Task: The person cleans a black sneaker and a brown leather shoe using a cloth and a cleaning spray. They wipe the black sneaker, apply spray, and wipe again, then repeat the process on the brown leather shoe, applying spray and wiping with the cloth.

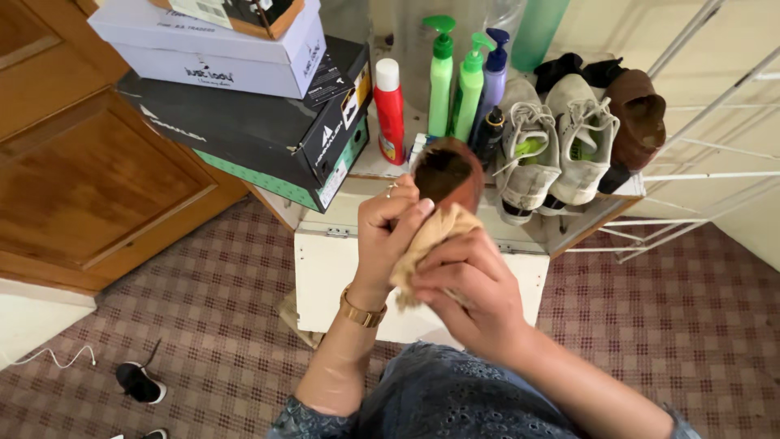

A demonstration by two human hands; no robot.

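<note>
My left hand (388, 221) is gripping the brown shoe (448, 172) above it; my right hand (470, 286) is clutching a cloth (431, 236) against it.

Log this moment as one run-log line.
left hand: holds brown shoe | right hand: presses tan cloth to shoe | behind: white chest, spray bottles
</note>
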